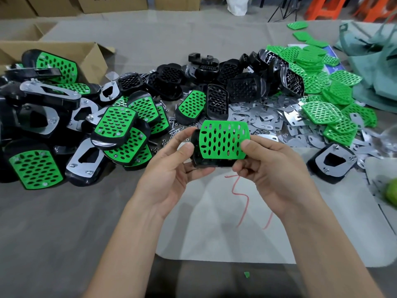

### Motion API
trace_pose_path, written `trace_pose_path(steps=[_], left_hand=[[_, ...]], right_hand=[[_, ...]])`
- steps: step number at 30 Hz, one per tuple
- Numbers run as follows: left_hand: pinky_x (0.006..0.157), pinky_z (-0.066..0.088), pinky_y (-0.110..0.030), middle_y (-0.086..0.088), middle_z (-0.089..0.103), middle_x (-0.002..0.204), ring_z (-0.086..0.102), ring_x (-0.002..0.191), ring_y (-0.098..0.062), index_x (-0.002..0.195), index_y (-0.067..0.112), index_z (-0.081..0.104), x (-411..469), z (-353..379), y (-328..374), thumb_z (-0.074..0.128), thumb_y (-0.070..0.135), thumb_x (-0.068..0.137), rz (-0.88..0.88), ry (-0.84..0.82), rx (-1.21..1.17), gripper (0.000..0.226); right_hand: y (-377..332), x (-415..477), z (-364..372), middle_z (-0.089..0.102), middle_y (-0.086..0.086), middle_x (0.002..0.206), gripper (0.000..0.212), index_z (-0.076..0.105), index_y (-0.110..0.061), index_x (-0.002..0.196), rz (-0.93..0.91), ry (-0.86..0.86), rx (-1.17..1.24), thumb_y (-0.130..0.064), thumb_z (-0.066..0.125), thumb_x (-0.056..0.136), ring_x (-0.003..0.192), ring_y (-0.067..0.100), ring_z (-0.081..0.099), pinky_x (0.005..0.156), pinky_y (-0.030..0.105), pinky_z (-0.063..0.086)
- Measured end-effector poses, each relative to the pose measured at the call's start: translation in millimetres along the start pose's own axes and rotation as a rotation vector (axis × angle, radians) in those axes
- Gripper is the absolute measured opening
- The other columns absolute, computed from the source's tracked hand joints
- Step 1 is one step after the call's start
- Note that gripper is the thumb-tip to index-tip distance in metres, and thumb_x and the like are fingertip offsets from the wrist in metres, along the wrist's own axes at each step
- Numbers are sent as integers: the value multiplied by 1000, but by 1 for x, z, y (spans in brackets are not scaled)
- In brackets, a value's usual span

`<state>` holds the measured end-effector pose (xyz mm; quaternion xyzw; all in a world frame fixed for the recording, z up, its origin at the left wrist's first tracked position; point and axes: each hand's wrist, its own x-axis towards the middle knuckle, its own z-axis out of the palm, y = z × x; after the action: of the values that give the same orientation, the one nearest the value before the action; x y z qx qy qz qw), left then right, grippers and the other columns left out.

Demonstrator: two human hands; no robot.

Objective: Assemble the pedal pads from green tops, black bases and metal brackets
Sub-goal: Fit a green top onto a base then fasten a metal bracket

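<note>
At your nine o'clock, finished pads (64, 125) pile up. Dead centre, your left hand (171, 168) grips the black base (196, 145) while your right hand (272, 168) pinches the green top (224, 139) lying on it. At two o'clock lie metal brackets (268, 119) and loose tops (322, 82).

- A grey-covered tabletop (64, 222) is filling the view, with a white sheet (214, 233) lying on its near part.
- Cardboard boxes (113, 3) are standing beyond its far edge.
- Orange stools (322, 9) and black tripod legs (283, 7) are showing at the top right.
</note>
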<state>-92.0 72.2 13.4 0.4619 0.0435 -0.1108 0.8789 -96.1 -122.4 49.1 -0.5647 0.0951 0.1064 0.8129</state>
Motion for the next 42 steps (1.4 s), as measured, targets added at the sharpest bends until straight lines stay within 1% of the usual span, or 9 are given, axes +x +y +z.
trace_pose_path(steps=[6,8,12,16,23,29,34,38,42], left_hand=[[63,62,-35,-4,76,102,75,74,-25,112,22,70,1,1,-1,66,17,81,-11,27,56,31],[63,63,-35,-5,76,102,75,73,-25,113,21,69,1,2,-2,65,16,81,-18,31,61,32],[67,63,-38,-6,77,103,75,75,-27,120,19,66,1,5,-1,63,13,82,-18,32,46,38],[70,63,-40,-6,77,105,76,79,-27,122,18,65,0,6,0,62,11,83,-8,32,28,40],[70,62,-39,-7,77,105,75,81,-26,119,20,68,-1,4,1,64,12,81,-12,28,15,39],[68,62,-39,-9,75,104,75,81,-28,123,18,67,-2,11,1,59,5,93,6,121,54,33],[65,61,-37,-2,75,86,75,76,-28,119,18,68,-4,16,0,57,0,98,84,161,119,29],[62,60,-36,-4,76,87,75,75,-26,117,17,66,-5,24,-5,54,-2,99,100,180,126,29],[68,62,-41,-7,77,91,74,77,-28,112,18,67,-6,26,-9,54,-4,99,108,177,91,29]], right_hand=[[-5,1,-1,74,15,94,35,78,-7,85,-178,21,132,-41,75,78,87,23,71,76,32,58],[-7,3,-1,76,11,97,16,79,-11,89,-257,32,8,-19,80,75,89,22,70,82,35,58],[-10,5,-3,78,3,97,51,75,-17,104,-364,89,-184,22,69,72,85,13,70,76,22,56],[-7,7,-3,75,2,83,35,72,-13,88,-331,190,-140,20,65,80,81,17,68,80,30,57],[-9,3,3,71,20,104,19,65,-14,90,-158,169,102,2,58,96,99,32,72,89,47,60],[0,0,8,57,-11,59,20,58,-21,75,-435,299,-716,-17,77,80,51,5,42,54,27,32],[-6,-6,10,70,-16,78,53,54,-44,107,-389,48,-1010,-6,67,74,64,6,59,56,22,46],[-8,-1,12,69,-7,97,63,59,-50,115,-272,58,-860,-7,67,69,80,17,63,58,28,49],[-7,-2,15,67,11,86,34,68,-26,90,-215,230,-151,6,67,78,73,26,61,60,34,51]])
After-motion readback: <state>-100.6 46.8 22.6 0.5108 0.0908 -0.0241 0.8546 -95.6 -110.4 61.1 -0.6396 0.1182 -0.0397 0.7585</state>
